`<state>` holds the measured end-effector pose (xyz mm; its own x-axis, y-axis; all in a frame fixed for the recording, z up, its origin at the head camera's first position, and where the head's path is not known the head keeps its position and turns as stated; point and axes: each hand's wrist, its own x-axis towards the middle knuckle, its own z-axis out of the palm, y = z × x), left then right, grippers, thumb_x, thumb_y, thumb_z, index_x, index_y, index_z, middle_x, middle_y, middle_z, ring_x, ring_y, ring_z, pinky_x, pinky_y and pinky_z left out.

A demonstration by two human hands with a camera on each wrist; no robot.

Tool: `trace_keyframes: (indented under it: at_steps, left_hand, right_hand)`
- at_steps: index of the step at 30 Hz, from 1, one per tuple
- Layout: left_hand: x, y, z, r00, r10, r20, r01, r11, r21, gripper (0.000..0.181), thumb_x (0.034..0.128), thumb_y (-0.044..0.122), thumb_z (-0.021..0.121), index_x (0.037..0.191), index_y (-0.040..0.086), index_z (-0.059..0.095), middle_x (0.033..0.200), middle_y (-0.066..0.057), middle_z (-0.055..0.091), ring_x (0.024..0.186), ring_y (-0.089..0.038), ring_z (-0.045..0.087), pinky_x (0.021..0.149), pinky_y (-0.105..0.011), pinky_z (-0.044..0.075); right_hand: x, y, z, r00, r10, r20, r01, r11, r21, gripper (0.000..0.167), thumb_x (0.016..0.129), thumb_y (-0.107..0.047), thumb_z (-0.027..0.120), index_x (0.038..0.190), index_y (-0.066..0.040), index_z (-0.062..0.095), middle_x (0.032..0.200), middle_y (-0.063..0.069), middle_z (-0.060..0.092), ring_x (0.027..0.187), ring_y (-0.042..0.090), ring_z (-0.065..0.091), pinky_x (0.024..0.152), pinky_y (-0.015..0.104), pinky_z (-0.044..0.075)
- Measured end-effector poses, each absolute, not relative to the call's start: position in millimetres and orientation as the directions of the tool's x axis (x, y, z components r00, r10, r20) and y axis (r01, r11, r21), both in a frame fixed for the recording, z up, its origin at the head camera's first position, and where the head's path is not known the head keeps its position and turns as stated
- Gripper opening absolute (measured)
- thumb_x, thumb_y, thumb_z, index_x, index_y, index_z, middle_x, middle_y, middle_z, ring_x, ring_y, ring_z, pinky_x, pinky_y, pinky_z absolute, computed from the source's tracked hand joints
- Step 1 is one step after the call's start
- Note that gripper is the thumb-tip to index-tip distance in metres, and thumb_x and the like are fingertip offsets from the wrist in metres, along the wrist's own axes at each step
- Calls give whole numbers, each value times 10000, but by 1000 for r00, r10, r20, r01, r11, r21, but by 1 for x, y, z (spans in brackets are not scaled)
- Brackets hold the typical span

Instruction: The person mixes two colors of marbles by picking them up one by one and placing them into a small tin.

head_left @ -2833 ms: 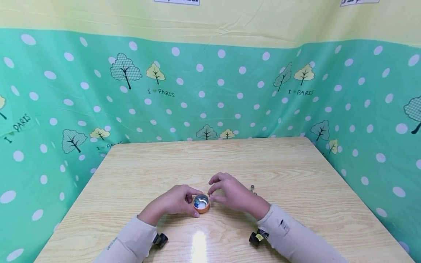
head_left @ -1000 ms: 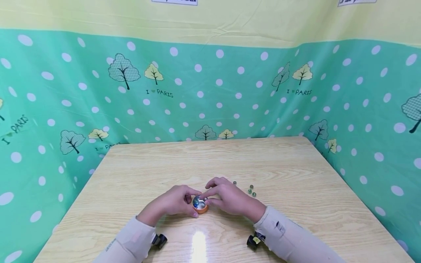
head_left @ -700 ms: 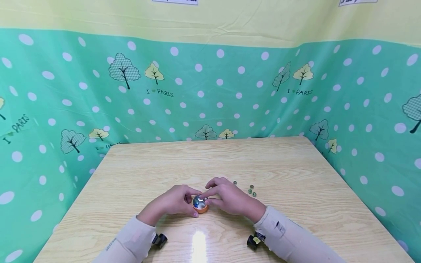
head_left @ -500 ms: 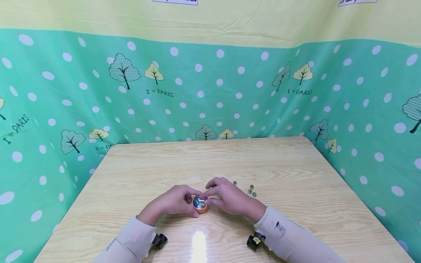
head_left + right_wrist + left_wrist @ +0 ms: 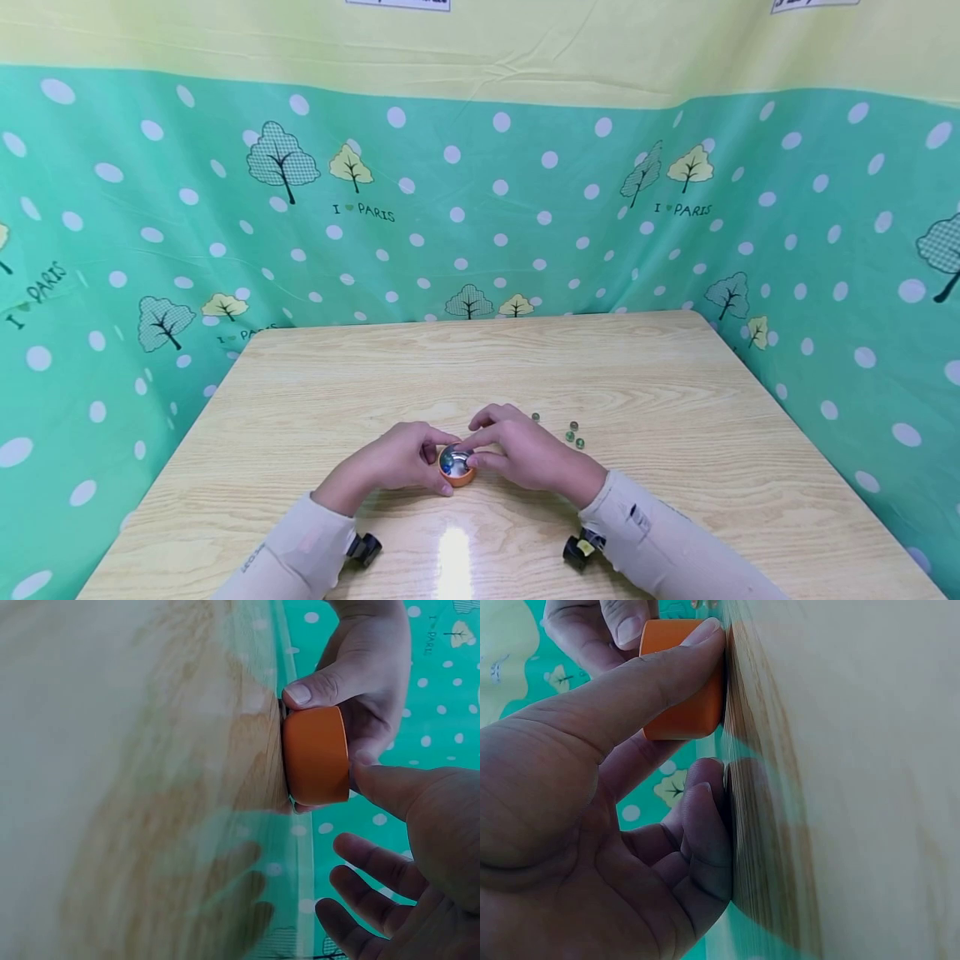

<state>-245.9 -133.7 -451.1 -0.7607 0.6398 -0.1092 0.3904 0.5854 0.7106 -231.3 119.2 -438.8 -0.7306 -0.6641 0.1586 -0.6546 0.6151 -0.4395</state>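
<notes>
A small round orange cup (image 5: 458, 480) with a shiny metal inside stands on the table. Blue and green glints, apparently marbles (image 5: 447, 468), show inside it at the left. My left hand (image 5: 407, 457) holds the cup's left side between thumb and index finger; the left wrist view shows that thumb (image 5: 656, 686) along the orange wall. Over the right rim reaches my right hand (image 5: 525, 450), index fingertip and thumb tip inside the opening. Whether they pinch something there is hidden. Its other fingers (image 5: 367, 896) spread loosely beside the cup in the right wrist view.
Several greenish glass marbles (image 5: 570, 437) lie on the wooden table (image 5: 360, 375) just beyond the right wrist. A green dotted cloth (image 5: 420, 208) hangs behind the table and along both sides. Black wrist cameras (image 5: 577, 552) sit under both forearms.
Since the oldest frame, my right hand's fingers have shifted from the rim's right edge into the cup, leaving more marbles visible. Over the last second both hands stay almost still.
</notes>
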Motion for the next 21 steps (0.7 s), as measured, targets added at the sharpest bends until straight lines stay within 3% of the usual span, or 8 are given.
trace_keyframes:
  at_steps: [5, 21]
  left_hand:
    - [-246, -134, -451, -778, 617, -115, 366, 595, 715, 620, 719, 314, 962, 1295, 310, 732, 750, 29, 628, 647, -90, 504, 558, -238, 414]
    - [-246, -133, -452, -779, 616, -115, 360, 590, 723, 595, 715, 309, 965, 1267, 308, 745, 807, 40, 659, 690, -116, 537, 601, -258, 444]
  right_hand:
    - [-232, 120, -438, -734, -661, 155, -649, 617, -444, 248, 966, -347, 733, 1208, -328, 783, 1330, 38, 638, 1213, 204, 567, 1018, 442, 486]
    - [-241, 128, -433, -734, -650, 197, -662, 621, -420, 252, 957, -351, 747, 1183, -254, 797, 1315, 63, 652, 1219, 204, 578, 1040, 444, 486]
